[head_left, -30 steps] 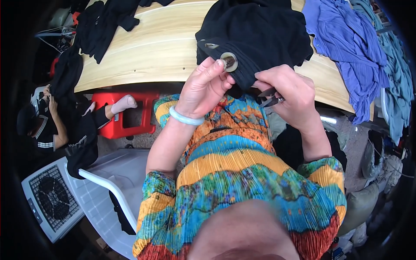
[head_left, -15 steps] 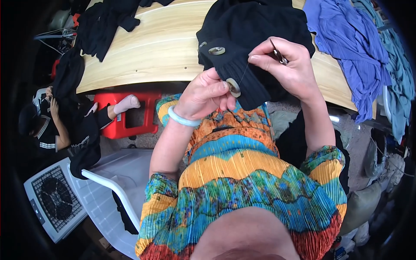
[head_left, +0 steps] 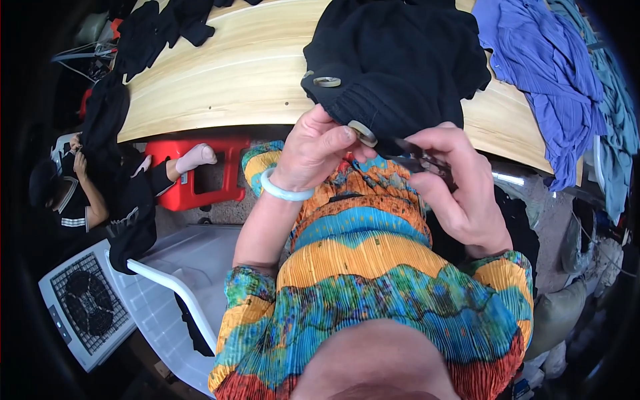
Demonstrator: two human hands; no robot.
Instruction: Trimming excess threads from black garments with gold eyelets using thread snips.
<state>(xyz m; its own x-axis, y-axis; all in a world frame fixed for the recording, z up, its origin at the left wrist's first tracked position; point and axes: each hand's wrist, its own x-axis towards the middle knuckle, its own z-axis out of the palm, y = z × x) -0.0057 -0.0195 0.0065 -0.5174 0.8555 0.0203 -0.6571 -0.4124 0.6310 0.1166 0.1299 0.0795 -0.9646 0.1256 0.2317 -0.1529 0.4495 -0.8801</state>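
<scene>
By the pale wooden table (head_left: 220,73), the left hand (head_left: 308,152) pinches a round olive button (head_left: 364,134) on a black knit garment (head_left: 407,60). The right hand (head_left: 465,195) grasps dark metal snips (head_left: 425,161) alongside, best angled off the cloth

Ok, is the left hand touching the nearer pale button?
Touching: the head view shows the left hand pinching the nearer pale button, thumb tip against its left edge.

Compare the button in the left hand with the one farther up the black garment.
The held button is pinched in the left hand; the farther button has no hand on it. The held button slants down rightward; the farther button looks nearly level. Both have pale rims.
</scene>
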